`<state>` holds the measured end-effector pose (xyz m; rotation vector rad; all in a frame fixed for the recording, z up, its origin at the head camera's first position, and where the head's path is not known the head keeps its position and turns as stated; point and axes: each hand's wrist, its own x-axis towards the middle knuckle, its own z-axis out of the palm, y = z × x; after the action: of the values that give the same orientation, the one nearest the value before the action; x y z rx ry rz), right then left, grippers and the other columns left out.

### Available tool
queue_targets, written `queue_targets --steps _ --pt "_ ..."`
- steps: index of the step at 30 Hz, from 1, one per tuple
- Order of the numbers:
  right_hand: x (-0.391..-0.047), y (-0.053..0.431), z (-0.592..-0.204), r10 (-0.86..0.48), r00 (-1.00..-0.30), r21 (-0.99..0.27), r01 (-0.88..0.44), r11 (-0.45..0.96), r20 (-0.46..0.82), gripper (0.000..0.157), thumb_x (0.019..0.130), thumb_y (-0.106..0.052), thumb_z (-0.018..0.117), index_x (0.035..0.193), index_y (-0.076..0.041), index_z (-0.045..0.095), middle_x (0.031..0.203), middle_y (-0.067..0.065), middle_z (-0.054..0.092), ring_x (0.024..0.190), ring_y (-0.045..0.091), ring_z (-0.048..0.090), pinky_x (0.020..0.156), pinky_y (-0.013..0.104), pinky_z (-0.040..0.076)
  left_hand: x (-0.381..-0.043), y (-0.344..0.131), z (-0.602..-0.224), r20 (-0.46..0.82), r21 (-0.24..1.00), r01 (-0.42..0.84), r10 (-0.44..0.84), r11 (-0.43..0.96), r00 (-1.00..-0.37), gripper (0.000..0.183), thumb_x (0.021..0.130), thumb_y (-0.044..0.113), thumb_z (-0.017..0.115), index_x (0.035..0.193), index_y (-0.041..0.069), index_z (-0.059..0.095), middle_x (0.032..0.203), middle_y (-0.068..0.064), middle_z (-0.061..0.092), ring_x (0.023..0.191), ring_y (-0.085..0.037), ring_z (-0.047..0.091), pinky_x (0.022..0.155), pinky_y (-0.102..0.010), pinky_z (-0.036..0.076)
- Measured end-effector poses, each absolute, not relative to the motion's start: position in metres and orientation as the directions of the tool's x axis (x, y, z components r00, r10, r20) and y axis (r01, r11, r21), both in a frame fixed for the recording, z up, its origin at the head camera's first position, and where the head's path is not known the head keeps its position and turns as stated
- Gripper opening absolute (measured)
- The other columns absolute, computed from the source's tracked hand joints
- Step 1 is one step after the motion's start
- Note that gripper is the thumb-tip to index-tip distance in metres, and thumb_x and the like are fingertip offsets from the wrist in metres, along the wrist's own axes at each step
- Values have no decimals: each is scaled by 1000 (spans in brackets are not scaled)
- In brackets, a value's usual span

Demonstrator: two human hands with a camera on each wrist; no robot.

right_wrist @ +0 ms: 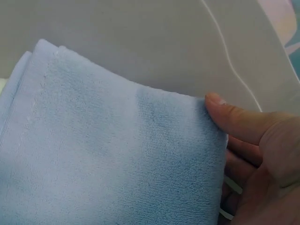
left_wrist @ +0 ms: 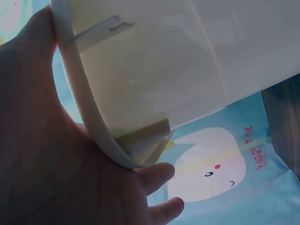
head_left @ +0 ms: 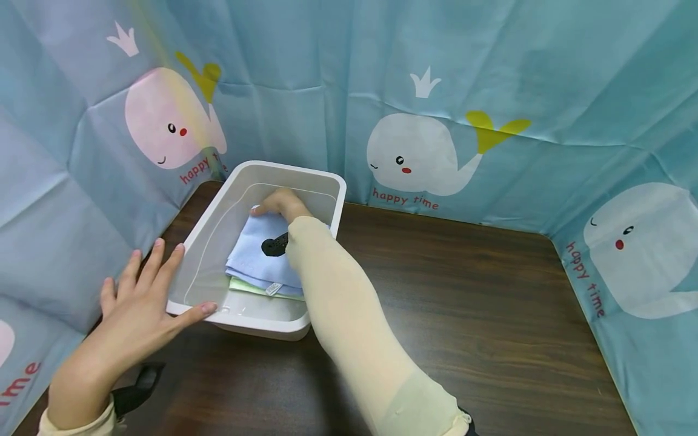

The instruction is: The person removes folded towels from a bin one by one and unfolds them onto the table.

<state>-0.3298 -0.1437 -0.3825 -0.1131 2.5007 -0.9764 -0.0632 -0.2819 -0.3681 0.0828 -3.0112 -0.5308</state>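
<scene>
A folded light blue towel (head_left: 260, 242) lies inside the white plastic bin (head_left: 324, 177), over a pale green cloth (head_left: 244, 286) that shows along its near edge. My right hand (head_left: 283, 203) reaches into the bin and grips the towel's far end. In the right wrist view the thumb (right_wrist: 239, 121) lies on top of the blue towel (right_wrist: 117, 140), with the other fingers beneath its edge. My left hand (head_left: 143, 303) rests on the bin's near left corner, fingers spread and straight. The left wrist view shows the palm (left_wrist: 79, 173) against the bin's rim (left_wrist: 89, 110).
The bin stands on a dark wood-grain table (head_left: 463, 315), toward its back left. A blue curtain (head_left: 305, 72) printed with whales hangs behind and at both sides, close to the bin's far and left sides. A small white tag (head_left: 274, 289) sticks out from the towel's near edge.
</scene>
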Motion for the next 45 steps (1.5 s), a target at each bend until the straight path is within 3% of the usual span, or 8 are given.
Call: queue_targets --steps 7,13,22,28,35,45 --pt "-334 -146 -384 -155 -897 -670 186 719 -415 48 68 -35 83 109 -14 69 123 -5 63 112 11 57 103 23 43 -63 -281 -367 79 347 -32 -63 937 -995 105 78 64 61 153 21 2 160 -12 -11 143 -49 -12 96 -80 -6" --pt "-328 -145 -378 -154 -916 -699 167 695 -371 30 71 -31 82 98 -22 75 118 -6 68 113 10 59 102 23 44 -63 -281 -368 85 344 -37 -71 938 -994 105 78 65 61 153 21 3 160 -15 -9 143 -49 -11 95 -80 -3" --pt "-326 -142 -369 -240 -917 -688 50 724 -319 32 75 -34 79 104 -22 74 118 -7 68 113 8 60 97 18 45 -61 -280 -366 52 351 -57 -80 935 -995 104 79 66 58 153 20 2 160 -14 -12 143 -49 -13 96 -80 -5" --pt "-331 -131 -356 -309 -883 -704 34 709 -354 38 74 -38 78 109 -24 72 126 -8 64 117 8 58 99 19 45 -63 -281 -364 41 354 -46 -65 934 -997 104 80 65 58 153 20 2 160 -16 -11 142 -51 -12 95 -80 -3" --pt "-332 -112 -328 -381 -860 -796 48 603 -340 33 74 -34 79 105 -23 74 126 -8 61 104 10 61 88 23 49 -74 -281 -362 28 341 -45 -58 939 -998 105 79 68 57 153 18 2 159 -20 -7 142 -51 -9 94 -80 -1" --pt "-329 -97 -276 -487 -864 -882 -125 455 -128 24 76 -23 79 99 -19 76 116 -4 68 105 7 59 84 20 48 -83 -287 -360 -2 347 -38 -40 937 -999 104 81 67 55 153 19 -1 159 -18 -11 141 -53 -11 94 -81 -2"
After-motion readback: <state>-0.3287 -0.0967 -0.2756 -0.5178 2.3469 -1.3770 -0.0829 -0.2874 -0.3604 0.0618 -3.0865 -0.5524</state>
